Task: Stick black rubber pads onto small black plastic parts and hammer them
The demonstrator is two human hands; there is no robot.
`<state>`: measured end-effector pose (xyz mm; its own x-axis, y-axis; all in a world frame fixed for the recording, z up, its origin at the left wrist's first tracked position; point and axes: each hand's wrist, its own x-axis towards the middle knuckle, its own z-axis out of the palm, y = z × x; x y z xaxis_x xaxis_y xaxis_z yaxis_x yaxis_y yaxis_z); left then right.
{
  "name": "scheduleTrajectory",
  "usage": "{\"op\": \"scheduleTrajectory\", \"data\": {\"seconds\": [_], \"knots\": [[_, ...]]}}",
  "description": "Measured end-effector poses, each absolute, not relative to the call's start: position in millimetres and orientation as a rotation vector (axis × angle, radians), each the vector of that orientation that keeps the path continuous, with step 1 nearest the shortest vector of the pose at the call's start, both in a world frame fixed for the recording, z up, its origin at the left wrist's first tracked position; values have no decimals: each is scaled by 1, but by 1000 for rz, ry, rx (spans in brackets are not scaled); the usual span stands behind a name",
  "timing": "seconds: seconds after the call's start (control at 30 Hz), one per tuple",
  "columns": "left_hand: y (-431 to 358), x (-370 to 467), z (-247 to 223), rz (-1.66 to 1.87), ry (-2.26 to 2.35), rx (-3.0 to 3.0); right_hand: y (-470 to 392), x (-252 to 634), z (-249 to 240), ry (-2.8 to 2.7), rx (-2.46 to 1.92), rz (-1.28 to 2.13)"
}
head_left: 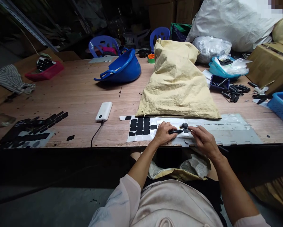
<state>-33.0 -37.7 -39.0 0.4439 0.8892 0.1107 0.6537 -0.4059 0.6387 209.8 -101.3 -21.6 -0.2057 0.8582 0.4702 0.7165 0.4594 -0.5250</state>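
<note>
Near the table's front edge, my left hand (164, 133) is closed round a slim black tube-shaped piece (175, 131), which points right. My right hand (204, 141), just right of it, pinches a thin dark flat piece (186, 130) at its fingertips. A small round black part (184, 125) is right behind that piece; whether it touches is unclear. Under the hands lies a white backing sheet (153, 121) bearing rows of black rounded-square stickers (140, 126). One single sticker (153, 127) sits apart, close to my left hand.
A large yellow sack (176, 85) stands just behind the sheet. Left of it are a white power bank (104, 111) with a cable and a tilted blue basin (124, 67). Loose black tubes (235, 91), a light-blue basket (226, 71) and a blue bin (281, 104) occupy the right.
</note>
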Motion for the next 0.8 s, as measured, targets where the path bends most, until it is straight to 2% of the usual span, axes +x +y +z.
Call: {"op": "scheduleTrajectory", "data": {"seconds": [0.23,0.4,0.53,0.8], "knots": [[-37,-34,-35,553,1293,2169,-110,198,-16,-2019,-1214,198],[-37,-34,-35,572,1277,2163,-110,197,-20,-2220,-1286,65],[-37,-34,-35,561,1281,2156,-110,199,-20,-2144,-1329,-15],[-37,-33,-33,565,1285,2121,-115,210,-24,-2155,-1357,0]]}}
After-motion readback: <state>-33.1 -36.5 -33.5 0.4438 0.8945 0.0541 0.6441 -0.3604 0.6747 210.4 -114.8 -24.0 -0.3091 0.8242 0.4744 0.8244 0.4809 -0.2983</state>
